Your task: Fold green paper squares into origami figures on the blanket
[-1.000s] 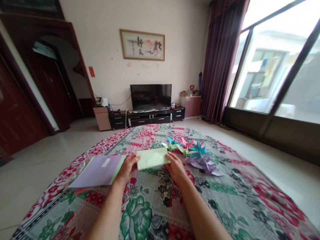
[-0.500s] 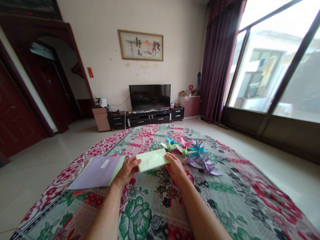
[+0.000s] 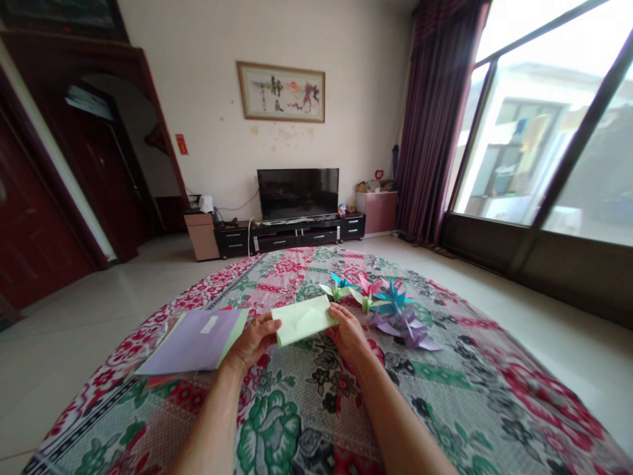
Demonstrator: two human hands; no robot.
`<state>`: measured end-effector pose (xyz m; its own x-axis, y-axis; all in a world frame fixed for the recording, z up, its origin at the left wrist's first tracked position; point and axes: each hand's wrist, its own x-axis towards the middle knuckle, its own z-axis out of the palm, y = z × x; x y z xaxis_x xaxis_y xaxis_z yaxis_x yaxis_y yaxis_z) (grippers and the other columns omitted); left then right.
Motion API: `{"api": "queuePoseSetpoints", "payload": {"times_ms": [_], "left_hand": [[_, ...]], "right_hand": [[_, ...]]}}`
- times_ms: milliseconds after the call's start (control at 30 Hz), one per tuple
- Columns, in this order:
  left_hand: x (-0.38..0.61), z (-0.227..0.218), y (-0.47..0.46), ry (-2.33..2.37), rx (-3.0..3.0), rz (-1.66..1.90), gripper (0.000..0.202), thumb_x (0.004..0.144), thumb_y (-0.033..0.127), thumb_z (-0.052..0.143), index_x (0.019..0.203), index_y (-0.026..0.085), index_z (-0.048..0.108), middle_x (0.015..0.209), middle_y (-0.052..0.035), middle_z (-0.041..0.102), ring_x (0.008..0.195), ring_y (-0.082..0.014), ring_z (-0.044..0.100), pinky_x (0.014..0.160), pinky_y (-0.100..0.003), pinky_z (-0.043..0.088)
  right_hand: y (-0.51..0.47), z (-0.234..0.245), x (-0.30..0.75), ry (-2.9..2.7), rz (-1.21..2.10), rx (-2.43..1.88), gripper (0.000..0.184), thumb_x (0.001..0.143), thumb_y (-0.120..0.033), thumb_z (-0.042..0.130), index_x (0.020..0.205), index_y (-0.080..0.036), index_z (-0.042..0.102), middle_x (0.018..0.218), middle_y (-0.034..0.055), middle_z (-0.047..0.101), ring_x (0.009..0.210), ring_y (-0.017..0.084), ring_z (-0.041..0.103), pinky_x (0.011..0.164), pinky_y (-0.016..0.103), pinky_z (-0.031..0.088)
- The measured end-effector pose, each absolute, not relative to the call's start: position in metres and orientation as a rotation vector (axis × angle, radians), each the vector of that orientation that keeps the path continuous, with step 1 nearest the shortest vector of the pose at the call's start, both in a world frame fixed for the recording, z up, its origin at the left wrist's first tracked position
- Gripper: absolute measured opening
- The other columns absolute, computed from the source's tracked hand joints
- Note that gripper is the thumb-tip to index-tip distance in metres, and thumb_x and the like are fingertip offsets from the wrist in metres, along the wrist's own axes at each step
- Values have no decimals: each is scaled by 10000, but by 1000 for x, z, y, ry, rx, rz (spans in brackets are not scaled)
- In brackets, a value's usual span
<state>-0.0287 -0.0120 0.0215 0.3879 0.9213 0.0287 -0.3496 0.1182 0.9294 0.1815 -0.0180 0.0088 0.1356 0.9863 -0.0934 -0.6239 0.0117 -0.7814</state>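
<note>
A pale green sheet of paper (image 3: 304, 319), folded into a long rectangle, is held up between my two hands over the table. My left hand (image 3: 254, 340) pinches its left end, thumb on top. At the right end, my right hand (image 3: 347, 331) grips the paper with thumb and fingers. Just beyond my right hand sit several folded paper cranes: a green crane (image 3: 366, 300), a blue crane (image 3: 394, 297), a pink crane (image 3: 370, 285) and a purple crane (image 3: 409, 330). Left of my left hand lies a stack of coloured paper (image 3: 192, 340), purple uppermost, with a small white label.
A floral cloth (image 3: 270, 429) covers the round table. Past its far edge stand a low black cabinet (image 3: 306, 236) and a television (image 3: 298, 193). A dark curtain (image 3: 428, 132) and large windows are to the right, wooden doors to the left.
Both hands keep hold of the green paper, which tilts slightly more toward me. The whole view has shifted a little; the cranes and paper stack stay put.
</note>
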Motion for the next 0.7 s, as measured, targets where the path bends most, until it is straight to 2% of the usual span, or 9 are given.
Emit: {"api": "queuePoseSetpoints", "payload": {"times_ms": [267,700], "left_hand": [[-29,22,-12,682,1044,1045,434,594,298,762,972,99,683,903,-128,713,851,-260,654,702,-306,507],[-29,20,-10,643,1051,1047,441,601,305,776,982,106,679,909,-126,708,845,-243,652,696,-286,501]], "right_hand": [[-18,9,182,-592,1378,-791,303,549,-293,751,816,-179,665,710,-9,656,575,103,543,469,198,414],[-15,6,182,-568,1360,-784,322,533,-270,761,826,-187,655,698,-24,655,570,107,553,476,210,435]]}}
